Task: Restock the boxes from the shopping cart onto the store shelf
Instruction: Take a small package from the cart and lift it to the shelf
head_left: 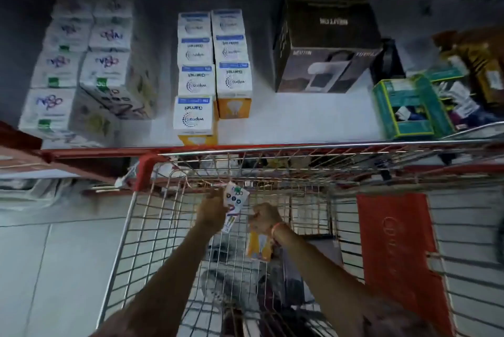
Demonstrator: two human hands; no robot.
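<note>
left hand (214,212) grips white box (235,201); right hand (264,218) seemingly on yellow box (259,248).

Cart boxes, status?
Left hand shut on white box. Right hand shut on orange box. Both over cart; shelf ahead, unobstructed.

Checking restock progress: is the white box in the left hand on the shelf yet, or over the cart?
Not shelved. The left hand holds the white box above the shopping cart basket, short of the shelf.
</note>
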